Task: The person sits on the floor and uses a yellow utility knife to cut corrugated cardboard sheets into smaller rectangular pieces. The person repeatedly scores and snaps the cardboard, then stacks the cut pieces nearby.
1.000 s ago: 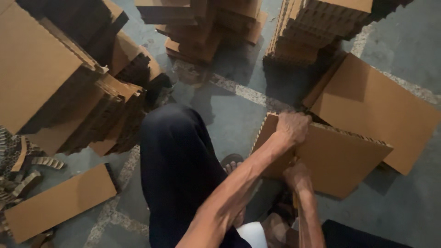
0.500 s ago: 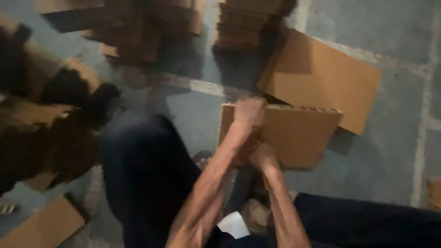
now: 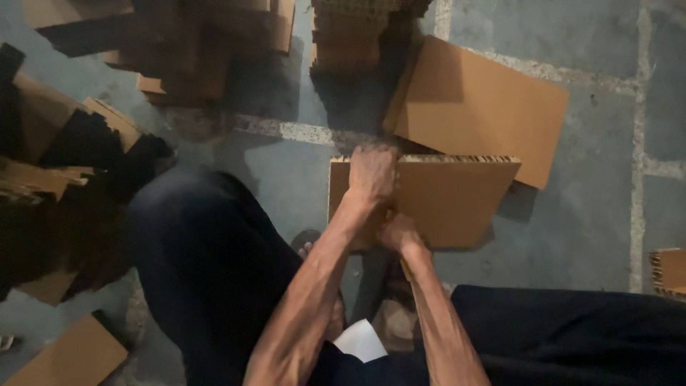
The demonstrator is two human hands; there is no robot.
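Note:
A thick brown corrugated cardboard panel (image 3: 450,200) stands tilted on the grey floor in front of me. My left hand (image 3: 371,175) grips its top edge near the left corner. My right hand (image 3: 399,232) is closed on the panel's lower left part, just below the left hand. Behind it a flat cardboard sheet (image 3: 486,107) lies on the floor, partly under the panel. My legs in dark trousers (image 3: 207,264) flank both arms.
Stacks of cardboard pieces (image 3: 350,36) stand at the top centre, more piles (image 3: 57,179) crowd the left side. A loose sheet (image 3: 64,357) lies bottom left, another cardboard piece (image 3: 668,271) at the right edge. A painted floor line (image 3: 300,132) crosses behind.
The view has swung left and steadied, so the panel sits nearer the middle. Both hands keep their hold on the panel, which now stands squarer to me.

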